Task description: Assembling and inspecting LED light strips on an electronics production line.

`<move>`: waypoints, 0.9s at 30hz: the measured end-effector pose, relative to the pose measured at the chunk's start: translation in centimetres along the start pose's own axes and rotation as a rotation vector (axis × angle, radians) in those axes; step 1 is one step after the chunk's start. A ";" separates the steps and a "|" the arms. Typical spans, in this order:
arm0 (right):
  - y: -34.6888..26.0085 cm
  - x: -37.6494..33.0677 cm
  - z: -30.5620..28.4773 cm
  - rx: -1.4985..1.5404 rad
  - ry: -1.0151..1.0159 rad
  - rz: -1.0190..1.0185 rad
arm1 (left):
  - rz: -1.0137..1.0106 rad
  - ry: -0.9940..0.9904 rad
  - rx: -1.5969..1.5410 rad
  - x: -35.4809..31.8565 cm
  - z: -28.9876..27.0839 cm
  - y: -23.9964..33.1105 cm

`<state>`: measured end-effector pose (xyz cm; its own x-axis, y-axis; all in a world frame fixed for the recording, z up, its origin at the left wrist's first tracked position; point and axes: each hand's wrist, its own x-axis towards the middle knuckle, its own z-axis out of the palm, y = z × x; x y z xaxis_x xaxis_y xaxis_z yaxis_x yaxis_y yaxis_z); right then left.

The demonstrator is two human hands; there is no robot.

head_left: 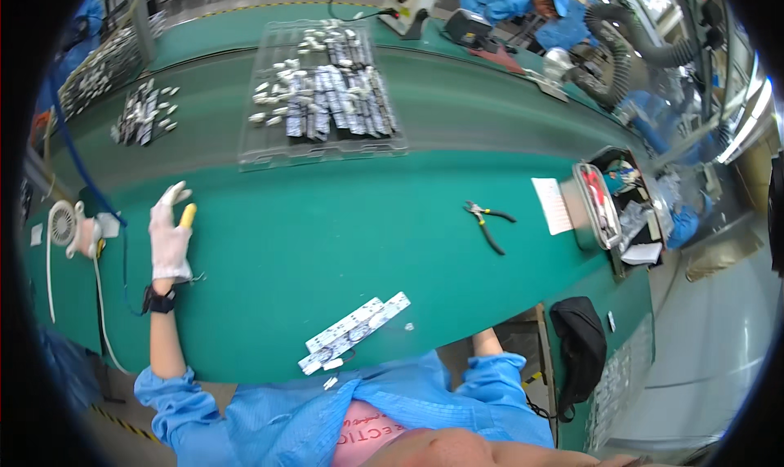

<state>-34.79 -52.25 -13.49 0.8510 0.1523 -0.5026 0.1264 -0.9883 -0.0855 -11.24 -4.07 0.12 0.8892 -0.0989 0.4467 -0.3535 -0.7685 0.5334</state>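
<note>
Left hand (170,242) is white-gloved and empty over the green table (327,222), thumb in a yellow cover (188,215) spread apart from the fingers; right hand's hidden past the near edge so can't tell there. Two white circuit strips (344,325) lie together by that edge, pliers (476,211) off to the right, clear tray (322,155) of more strips (335,100) at the back

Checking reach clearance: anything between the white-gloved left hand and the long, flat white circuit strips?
Nothing visible stands on the flat green tabletop between the white-gloved left hand and the long white circuit strips; the metal pliers with black-and-yellow handles lie beyond the strips, up to the right.
</note>
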 end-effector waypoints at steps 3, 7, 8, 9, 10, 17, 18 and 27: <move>-1.6 0.8 0.3 0.040 -0.042 -0.032 | 0.058 0.005 -0.037 -0.4 0.3 -0.9; -3.7 -2.7 3.9 0.155 -0.173 0.025 | -0.119 -0.037 -0.170 0.3 0.2 -0.5; -5.0 -5.1 5.0 0.186 -0.218 0.039 | -0.184 -0.020 -0.345 -0.1 -0.6 -0.5; -6.5 -5.0 4.1 0.432 -0.130 0.161 | -0.201 -0.031 -0.464 0.1 -0.3 -1.0; -5.9 -4.6 9.6 0.431 0.171 0.129 | -0.197 -0.066 -0.430 0.9 -0.2 -0.2; -8.5 -5.9 5.1 0.667 0.344 0.218 | -0.225 -0.186 -0.472 1.0 -0.8 -1.0; -7.7 -6.4 4.2 0.793 0.233 0.160 | -0.266 -0.224 -0.471 1.0 -0.7 -1.6; -3.5 -9.2 4.5 0.459 0.168 0.045 | -0.132 -0.321 -0.382 1.7 -0.6 -3.3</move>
<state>-45.34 -50.17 -12.45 0.9259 0.0688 -0.3715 -0.1175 -0.8821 -0.4562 -8.73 -1.32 -0.51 0.9565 -0.2519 0.1472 -0.2602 -0.5080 0.8211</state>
